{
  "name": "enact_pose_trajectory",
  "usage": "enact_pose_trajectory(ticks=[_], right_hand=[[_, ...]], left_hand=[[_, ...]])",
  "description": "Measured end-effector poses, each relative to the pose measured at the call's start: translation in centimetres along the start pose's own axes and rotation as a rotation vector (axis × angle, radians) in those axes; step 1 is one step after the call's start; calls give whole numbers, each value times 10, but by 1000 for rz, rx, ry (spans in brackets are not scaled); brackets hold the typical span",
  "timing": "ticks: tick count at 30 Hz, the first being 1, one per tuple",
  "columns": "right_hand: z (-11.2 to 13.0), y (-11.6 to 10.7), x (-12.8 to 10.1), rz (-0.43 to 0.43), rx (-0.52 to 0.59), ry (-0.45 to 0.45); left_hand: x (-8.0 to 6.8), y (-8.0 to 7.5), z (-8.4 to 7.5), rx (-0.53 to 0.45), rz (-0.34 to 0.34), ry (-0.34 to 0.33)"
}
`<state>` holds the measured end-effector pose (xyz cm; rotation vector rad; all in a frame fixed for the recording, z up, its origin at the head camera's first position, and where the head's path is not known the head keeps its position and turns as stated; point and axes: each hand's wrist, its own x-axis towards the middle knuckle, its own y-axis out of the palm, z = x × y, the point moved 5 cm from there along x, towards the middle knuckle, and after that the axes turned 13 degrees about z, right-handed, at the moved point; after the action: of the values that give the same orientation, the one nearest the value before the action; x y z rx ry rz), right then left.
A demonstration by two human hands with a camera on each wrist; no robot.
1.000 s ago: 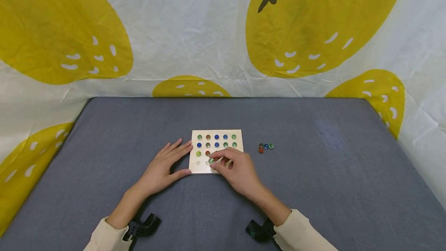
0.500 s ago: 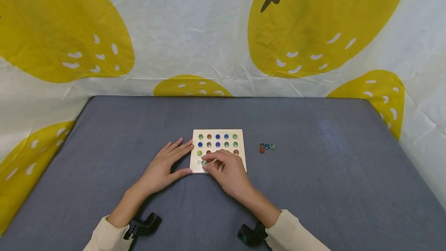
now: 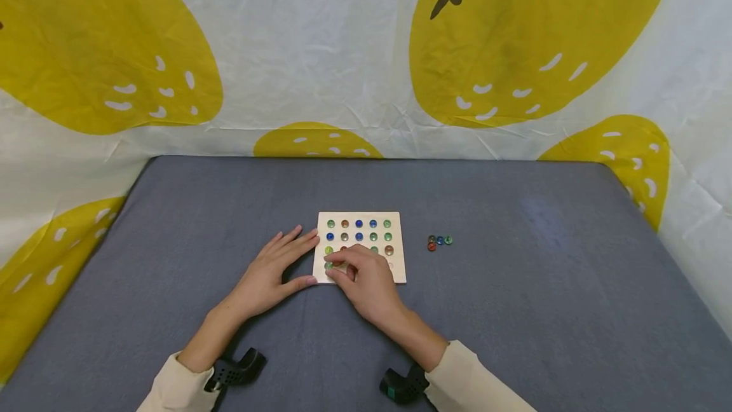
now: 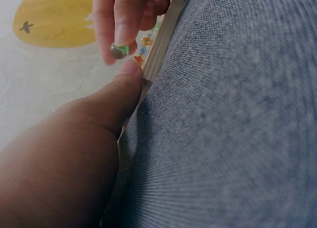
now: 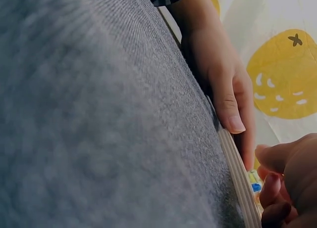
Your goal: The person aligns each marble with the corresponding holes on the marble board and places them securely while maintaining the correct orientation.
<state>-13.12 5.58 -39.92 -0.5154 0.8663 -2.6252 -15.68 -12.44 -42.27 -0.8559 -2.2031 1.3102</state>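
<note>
A light wooden board [image 3: 360,216] lies on the table, with rows of coloured glass marbles sitting in its hollows. My right hand [image 3: 366,281] pinches a green marble [image 4: 119,51] between thumb and fingertips, over the near-left corner of the board. In the head view that hand hides part of the two nearer rows. At the board's left edge rests my left hand [image 3: 269,275], fingers spread and straight, the thumb touching the near-left corner. The left wrist view shows the left thumb [image 4: 111,97] close below the pinched marble.
Several loose marbles [image 3: 440,240] in red, blue and green lie in a small cluster on the grey table cloth [image 3: 515,310], right of the board. A white curtain [image 3: 320,49] with yellow shapes hangs behind the table.
My right hand has moved left along the nearest row, carrying the green marble to the leftmost hollow. The left hand keeps its place at the board's edge.
</note>
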Motion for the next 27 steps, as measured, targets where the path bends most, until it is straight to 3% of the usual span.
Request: enact_pose_trajectory(ticks=[27], right_hand=[[-7, 6, 2, -32, -143, 13]], left_hand=[[1, 2, 1, 8, 1, -1]])
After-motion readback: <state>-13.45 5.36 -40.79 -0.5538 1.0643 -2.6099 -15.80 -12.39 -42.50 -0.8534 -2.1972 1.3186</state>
